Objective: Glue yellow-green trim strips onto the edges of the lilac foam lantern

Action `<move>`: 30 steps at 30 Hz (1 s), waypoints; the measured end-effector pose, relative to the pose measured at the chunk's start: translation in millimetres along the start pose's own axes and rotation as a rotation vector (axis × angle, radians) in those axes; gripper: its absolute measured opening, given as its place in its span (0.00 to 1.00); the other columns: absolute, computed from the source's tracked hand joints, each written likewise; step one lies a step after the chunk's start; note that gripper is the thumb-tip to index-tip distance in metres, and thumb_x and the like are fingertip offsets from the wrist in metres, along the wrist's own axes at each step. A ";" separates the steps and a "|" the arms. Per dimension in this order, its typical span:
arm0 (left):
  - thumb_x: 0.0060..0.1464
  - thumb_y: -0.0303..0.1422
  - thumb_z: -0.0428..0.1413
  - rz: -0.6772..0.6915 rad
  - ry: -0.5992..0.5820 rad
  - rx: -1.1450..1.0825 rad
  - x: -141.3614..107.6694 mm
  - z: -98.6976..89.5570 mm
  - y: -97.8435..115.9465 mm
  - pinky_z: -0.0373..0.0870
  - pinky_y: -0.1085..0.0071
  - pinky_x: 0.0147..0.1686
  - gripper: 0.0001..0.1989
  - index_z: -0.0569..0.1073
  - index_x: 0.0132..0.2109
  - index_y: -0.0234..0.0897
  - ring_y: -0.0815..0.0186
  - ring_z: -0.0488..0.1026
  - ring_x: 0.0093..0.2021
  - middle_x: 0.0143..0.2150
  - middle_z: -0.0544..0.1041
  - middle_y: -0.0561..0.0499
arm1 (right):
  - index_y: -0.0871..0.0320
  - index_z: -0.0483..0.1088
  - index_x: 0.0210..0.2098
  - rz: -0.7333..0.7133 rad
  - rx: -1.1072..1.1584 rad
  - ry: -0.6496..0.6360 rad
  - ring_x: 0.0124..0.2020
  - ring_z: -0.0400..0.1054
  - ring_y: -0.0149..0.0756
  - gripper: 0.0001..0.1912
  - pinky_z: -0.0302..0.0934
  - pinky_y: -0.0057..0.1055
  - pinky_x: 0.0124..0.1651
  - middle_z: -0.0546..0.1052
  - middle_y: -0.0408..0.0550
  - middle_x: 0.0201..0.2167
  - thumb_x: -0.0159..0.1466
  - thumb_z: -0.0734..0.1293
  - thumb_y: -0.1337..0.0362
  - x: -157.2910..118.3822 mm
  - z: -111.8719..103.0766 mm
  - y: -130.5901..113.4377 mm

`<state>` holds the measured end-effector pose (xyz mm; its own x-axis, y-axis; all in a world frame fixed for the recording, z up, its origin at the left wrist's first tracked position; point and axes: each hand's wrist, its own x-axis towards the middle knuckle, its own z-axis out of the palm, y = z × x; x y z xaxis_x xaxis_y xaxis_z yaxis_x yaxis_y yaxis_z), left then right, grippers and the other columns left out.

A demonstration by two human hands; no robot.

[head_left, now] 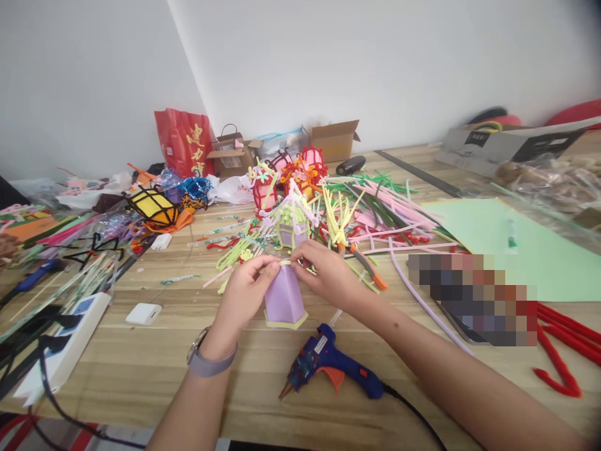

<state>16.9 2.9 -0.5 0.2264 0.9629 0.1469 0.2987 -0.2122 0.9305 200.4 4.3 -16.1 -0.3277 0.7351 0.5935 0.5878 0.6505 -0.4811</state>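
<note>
A small purple paper lantern (284,295) with a pale yellow pipe-cleaner rim round its bottom edge is between my hands. My left hand (248,283) pinches its top left edge between thumb and fingers. At the top right, my right hand (319,266) has its fingers pressed together by a short yellow pipe cleaner (285,262) along the top edge. Right behind stands a finished-looking lantern (293,219) with a green roof and lilac trim. In front of the purple lantern, a blue glue gun (328,363) lies on its side, nozzle pointing left.
Pliers with orange handles (370,266) and bundled pipe cleaners (394,210) lie behind my right hand. A phone (464,313) with a blurred screen and red pipe cleaners (563,351) are at right. At left are a power strip (70,344) and a white charger (143,314).
</note>
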 end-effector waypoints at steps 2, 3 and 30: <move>0.50 0.42 0.59 0.000 -0.033 -0.020 0.4 -1.2 -0.5 0.69 0.69 0.40 0.19 0.77 0.47 0.35 0.60 0.74 0.43 0.47 0.79 0.44 | 0.58 0.69 0.34 -0.018 -0.025 0.027 0.37 0.67 0.36 0.05 0.62 0.31 0.39 0.73 0.49 0.34 0.65 0.62 0.71 -0.2 0.3 -0.1; 0.49 0.40 0.61 0.004 -0.041 -0.017 0.5 -1.8 -0.5 0.70 0.68 0.42 0.20 0.76 0.48 0.36 0.59 0.74 0.46 0.49 0.78 0.44 | 0.58 0.69 0.34 -0.033 -0.034 0.043 0.38 0.67 0.37 0.05 0.62 0.32 0.40 0.73 0.49 0.35 0.65 0.62 0.71 -0.2 0.2 -0.2; 0.43 0.36 0.63 0.006 -0.049 0.074 -3.1 -5.9 5.1 0.68 0.69 0.37 0.10 0.76 0.34 0.38 0.62 0.73 0.37 0.35 0.78 0.51 | 0.59 0.70 0.36 -0.257 -0.369 0.054 0.36 0.70 0.38 0.12 0.63 0.33 0.38 0.76 0.52 0.35 0.70 0.56 0.65 -5.6 -2.9 -4.4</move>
<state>12.2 -0.3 5.8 0.2734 0.9525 0.1340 0.3643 -0.2314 0.9021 201.8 -3.2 -15.5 -0.4638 0.5414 0.7012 0.7201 0.6915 -0.0576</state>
